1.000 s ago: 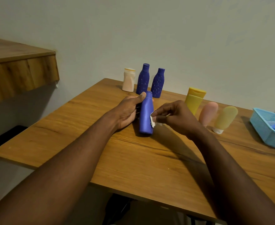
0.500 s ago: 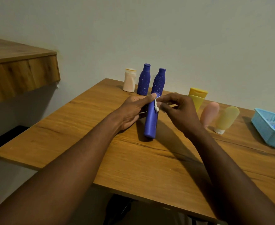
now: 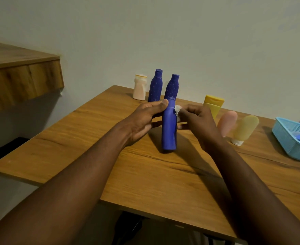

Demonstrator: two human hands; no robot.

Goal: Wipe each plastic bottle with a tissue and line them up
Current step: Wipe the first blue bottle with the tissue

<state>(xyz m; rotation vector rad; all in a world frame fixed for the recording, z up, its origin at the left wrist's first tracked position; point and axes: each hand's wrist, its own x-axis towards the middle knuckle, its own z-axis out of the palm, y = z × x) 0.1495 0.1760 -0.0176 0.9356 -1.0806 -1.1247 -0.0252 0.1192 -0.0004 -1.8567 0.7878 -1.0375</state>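
Wooden bench [image 3: 145, 174], with a blue basket [image 3: 287, 145] at its right edge. At mid-bench, 1 plain blue bottle [image 3: 169, 131] is upright; a row of 3 bottles [image 3: 155, 86] lines the far edge. Left hand [image 3: 142, 121]: grip curled round the plain blue bottle's upper half. Right hand [image 3: 197, 122]: grip pinching a crumpled white tissue [image 3: 177, 109] against that bottle's right shoulder.

The wooden table [image 3: 145, 174] carries, at its far edge near the far-left corner, a cream bottle [image 3: 139, 87], a first speckled blue bottle [image 3: 155, 86] and a second speckled blue bottle [image 3: 172, 86], all upright in a row. A plain blue bottle [image 3: 169, 128] stands mid-surface. Further right along the far edge stand a yellow tube [image 3: 213, 103], a pink tube [image 3: 227, 122] and a pale yellow tube [image 3: 245, 129]. A light-blue basket [image 3: 287, 144] sits at the right edge.
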